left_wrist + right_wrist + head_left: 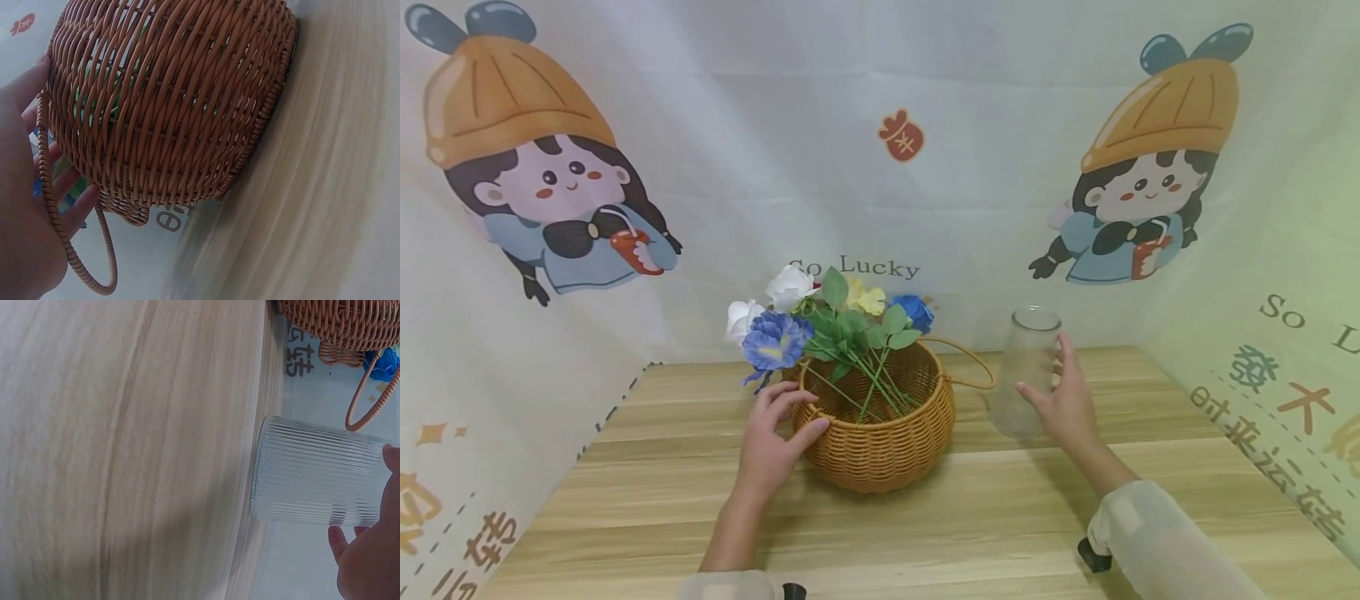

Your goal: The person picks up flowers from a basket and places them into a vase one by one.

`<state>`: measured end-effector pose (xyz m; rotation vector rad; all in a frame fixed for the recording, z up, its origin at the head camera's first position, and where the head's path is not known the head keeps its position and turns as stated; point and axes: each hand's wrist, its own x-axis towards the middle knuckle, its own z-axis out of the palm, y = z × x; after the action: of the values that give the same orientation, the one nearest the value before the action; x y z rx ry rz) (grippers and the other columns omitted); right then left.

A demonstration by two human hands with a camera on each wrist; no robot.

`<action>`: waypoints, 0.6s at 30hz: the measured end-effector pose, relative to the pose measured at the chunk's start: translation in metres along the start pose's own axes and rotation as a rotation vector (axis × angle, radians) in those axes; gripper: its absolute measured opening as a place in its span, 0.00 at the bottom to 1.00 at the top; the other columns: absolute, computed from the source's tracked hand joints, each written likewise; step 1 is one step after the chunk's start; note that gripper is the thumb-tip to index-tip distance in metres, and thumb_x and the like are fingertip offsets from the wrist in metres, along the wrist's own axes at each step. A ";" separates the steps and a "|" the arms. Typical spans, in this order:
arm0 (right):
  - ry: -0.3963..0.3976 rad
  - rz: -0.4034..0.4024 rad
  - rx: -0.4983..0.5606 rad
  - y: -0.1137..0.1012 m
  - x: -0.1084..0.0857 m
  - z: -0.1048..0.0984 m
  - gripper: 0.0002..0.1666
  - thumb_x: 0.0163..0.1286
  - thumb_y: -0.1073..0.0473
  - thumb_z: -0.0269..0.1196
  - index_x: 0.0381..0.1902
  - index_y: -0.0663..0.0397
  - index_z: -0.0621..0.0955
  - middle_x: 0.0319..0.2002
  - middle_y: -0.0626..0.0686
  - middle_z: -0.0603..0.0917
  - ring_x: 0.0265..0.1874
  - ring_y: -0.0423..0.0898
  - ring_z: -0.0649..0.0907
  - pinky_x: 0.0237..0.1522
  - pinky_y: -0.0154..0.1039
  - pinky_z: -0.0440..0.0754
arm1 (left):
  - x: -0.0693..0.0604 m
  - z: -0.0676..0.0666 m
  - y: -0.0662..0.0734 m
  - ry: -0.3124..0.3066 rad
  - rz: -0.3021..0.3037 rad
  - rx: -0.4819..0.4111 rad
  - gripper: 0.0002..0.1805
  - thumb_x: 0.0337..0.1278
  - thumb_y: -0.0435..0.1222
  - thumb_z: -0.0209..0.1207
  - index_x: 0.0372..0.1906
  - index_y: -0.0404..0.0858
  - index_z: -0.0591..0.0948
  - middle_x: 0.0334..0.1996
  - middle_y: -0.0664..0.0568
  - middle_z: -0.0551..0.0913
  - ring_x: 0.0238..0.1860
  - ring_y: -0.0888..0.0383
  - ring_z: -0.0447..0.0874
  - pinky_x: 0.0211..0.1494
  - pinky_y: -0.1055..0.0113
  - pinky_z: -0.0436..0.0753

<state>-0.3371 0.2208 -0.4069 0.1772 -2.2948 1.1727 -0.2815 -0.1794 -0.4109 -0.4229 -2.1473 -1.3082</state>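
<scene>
A round woven wicker basket (876, 454) stands on the table with artificial flowers leaning in it. White roses (792, 287), a purple-blue flower (772, 340), a yellow flower (867, 297) and a blue rose (914, 312) show above its rim. My left hand (772, 437) touches the basket's left rim, thumb and fingers spread around the handle's joint; the left wrist view shows its fingers fairly straight. To the right, a clear ribbed glass vase (319, 475) stands upright on the table. My right hand (1069, 408) holds it from the right, thumb in front and fingers curved round the far side.
The wooden table (880, 542) meets pale printed cloth (865, 192) at the back and both sides. A wicker handle (977, 367) hangs out from the basket's right side, between basket and vase.
</scene>
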 end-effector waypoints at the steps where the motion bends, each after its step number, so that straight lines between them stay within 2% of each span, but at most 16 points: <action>1: 0.000 0.001 -0.002 0.000 0.000 0.000 0.60 0.57 0.65 0.72 0.77 0.52 0.48 0.65 0.70 0.66 0.58 0.69 0.72 0.50 0.61 0.77 | 0.000 0.000 0.000 0.000 0.001 0.000 0.17 0.48 0.37 0.73 0.44 0.38 0.83 0.58 0.42 0.72 0.58 0.48 0.69 0.55 0.47 0.76; 12: 0.016 -0.019 -0.013 0.002 0.000 -0.003 0.59 0.56 0.65 0.73 0.76 0.54 0.49 0.64 0.71 0.66 0.56 0.69 0.74 0.47 0.61 0.79 | 0.001 0.000 0.002 -0.010 -0.004 -0.003 0.17 0.48 0.38 0.73 0.44 0.37 0.83 0.58 0.42 0.72 0.59 0.48 0.69 0.55 0.50 0.75; 18: 0.012 -0.028 -0.020 0.003 -0.001 -0.004 0.60 0.56 0.65 0.73 0.76 0.55 0.49 0.64 0.71 0.66 0.56 0.69 0.74 0.47 0.60 0.79 | 0.001 -0.001 0.002 -0.013 -0.009 -0.008 0.17 0.48 0.38 0.73 0.44 0.37 0.83 0.58 0.42 0.72 0.59 0.49 0.69 0.55 0.47 0.75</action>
<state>-0.3359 0.2256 -0.4081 0.1943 -2.2850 1.1336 -0.2808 -0.1794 -0.4089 -0.4260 -2.1575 -1.3233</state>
